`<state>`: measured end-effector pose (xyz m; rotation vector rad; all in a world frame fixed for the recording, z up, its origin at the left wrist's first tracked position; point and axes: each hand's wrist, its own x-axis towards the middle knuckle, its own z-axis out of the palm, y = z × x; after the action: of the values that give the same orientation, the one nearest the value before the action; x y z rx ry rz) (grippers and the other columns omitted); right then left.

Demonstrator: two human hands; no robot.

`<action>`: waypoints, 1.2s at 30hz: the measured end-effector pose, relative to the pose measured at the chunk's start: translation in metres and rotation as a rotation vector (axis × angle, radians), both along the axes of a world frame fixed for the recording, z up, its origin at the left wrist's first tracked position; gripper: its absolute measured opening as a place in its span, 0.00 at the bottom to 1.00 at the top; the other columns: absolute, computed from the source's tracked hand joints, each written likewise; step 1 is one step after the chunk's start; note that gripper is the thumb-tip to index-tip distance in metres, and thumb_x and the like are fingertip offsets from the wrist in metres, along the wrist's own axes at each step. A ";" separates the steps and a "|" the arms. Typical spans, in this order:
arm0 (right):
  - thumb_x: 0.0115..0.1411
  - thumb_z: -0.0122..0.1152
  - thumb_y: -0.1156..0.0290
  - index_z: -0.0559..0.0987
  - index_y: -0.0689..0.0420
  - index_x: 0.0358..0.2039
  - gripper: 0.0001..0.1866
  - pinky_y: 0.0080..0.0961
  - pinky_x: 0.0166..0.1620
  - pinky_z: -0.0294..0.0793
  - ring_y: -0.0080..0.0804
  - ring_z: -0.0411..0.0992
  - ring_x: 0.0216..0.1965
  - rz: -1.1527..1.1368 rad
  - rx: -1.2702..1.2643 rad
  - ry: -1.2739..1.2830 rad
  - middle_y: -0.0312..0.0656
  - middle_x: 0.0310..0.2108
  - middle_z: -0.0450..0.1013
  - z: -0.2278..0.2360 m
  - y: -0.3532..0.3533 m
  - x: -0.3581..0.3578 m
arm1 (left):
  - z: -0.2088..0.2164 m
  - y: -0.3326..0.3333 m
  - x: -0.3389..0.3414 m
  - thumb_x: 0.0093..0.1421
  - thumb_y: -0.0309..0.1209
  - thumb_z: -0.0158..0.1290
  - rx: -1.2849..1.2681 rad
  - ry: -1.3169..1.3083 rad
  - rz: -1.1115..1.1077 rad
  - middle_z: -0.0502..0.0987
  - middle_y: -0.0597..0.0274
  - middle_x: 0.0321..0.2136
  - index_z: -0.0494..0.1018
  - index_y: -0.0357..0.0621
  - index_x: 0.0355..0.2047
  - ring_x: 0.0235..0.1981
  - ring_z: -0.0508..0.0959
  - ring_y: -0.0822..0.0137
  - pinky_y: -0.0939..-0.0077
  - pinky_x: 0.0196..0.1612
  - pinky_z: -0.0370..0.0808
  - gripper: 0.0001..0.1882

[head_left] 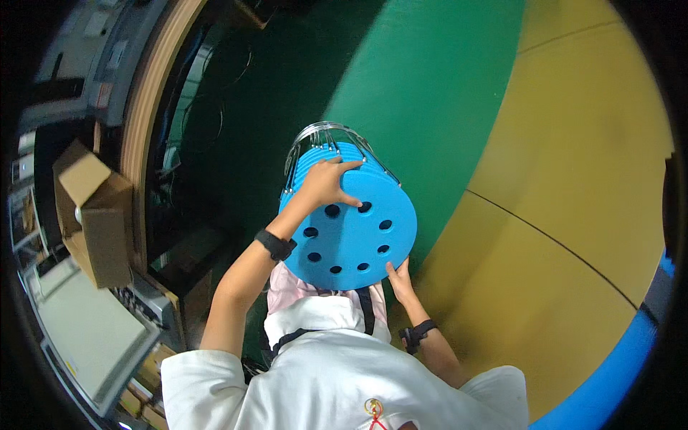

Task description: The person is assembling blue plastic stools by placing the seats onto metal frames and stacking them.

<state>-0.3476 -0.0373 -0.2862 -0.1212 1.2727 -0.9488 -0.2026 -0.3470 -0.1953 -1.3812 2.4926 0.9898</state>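
Over blue disc (pixel 347 240), left grip (pixel 326 183) splayed

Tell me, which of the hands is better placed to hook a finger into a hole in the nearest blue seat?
Probably the left hand: it spreads over the blue seat's upper part, its thumb tip at a hole. The right hand is at the lower right rim, its thumb apart from the holes.

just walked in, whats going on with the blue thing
A person is handling a stack of blue discs with silver metal rods at its far end. The left hand is spread over the upper part of the front disc, thumb at a hole; the right hand holds the lower right rim.
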 end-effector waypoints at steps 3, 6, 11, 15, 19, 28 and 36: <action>0.56 0.56 0.62 0.42 0.58 0.60 0.41 0.31 0.59 0.48 0.36 0.48 0.58 -0.034 0.028 0.050 0.44 0.58 0.48 -0.015 0.018 0.021 | -0.028 -0.010 -0.031 0.25 0.54 0.64 0.076 -0.018 -0.213 0.72 0.44 0.40 0.68 0.57 0.49 0.38 0.73 0.46 0.61 0.44 0.69 0.45; 0.53 0.59 0.62 0.44 0.59 0.59 0.42 0.31 0.59 0.48 0.37 0.49 0.58 -0.071 0.046 0.106 0.46 0.57 0.49 -0.027 0.029 0.030 | -0.053 -0.019 -0.070 0.26 0.55 0.64 0.111 -0.036 -0.404 0.73 0.48 0.38 0.68 0.56 0.49 0.36 0.75 0.51 0.63 0.42 0.70 0.45; 0.52 0.60 0.62 0.46 0.62 0.58 0.41 0.32 0.58 0.50 0.38 0.50 0.57 -0.128 0.147 0.293 0.48 0.56 0.50 -0.036 0.011 0.060 | -0.097 -0.040 -0.123 0.32 0.65 0.55 0.227 -0.161 -0.522 0.76 0.49 0.32 0.73 0.54 0.43 0.35 0.76 0.54 0.64 0.38 0.72 0.40; 0.53 0.57 0.63 0.54 0.63 0.56 0.34 0.33 0.53 0.58 0.36 0.59 0.50 -0.587 0.198 0.213 0.46 0.51 0.58 -0.003 -0.007 0.048 | -0.089 -0.047 -0.185 0.42 0.64 0.50 0.216 -0.066 -0.441 0.77 0.51 0.30 0.75 0.49 0.39 0.32 0.77 0.56 0.64 0.37 0.73 0.35; 0.53 0.56 0.66 0.59 0.62 0.54 0.30 0.31 0.51 0.61 0.35 0.62 0.48 -0.945 0.323 0.213 0.45 0.49 0.62 0.017 0.014 0.054 | -0.082 -0.034 -0.134 0.50 0.56 0.48 0.486 0.032 -0.286 0.77 0.52 0.34 0.74 0.47 0.42 0.33 0.78 0.58 0.67 0.40 0.73 0.29; 0.52 0.57 0.66 0.59 0.61 0.54 0.31 0.34 0.49 0.64 0.39 0.63 0.47 -1.108 0.322 0.252 0.48 0.48 0.62 0.052 0.009 0.032 | -0.038 0.018 -0.075 0.48 0.49 0.53 0.062 0.049 -0.044 0.74 0.51 0.37 0.71 0.44 0.40 0.40 0.73 0.56 0.65 0.42 0.70 0.25; 0.46 0.63 0.66 0.59 0.63 0.55 0.37 0.33 0.53 0.59 0.39 0.60 0.50 -0.896 0.175 0.392 0.49 0.51 0.60 0.062 -0.031 -0.016 | -0.043 0.016 -0.033 0.53 0.38 0.50 -0.067 0.091 0.229 0.71 0.53 0.32 0.70 0.43 0.41 0.33 0.73 0.59 0.70 0.37 0.70 0.17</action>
<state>-0.3635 -0.0681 -0.2240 0.4614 1.8133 -1.6138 -0.2359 -0.3307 -0.2380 -1.7098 2.4943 1.0398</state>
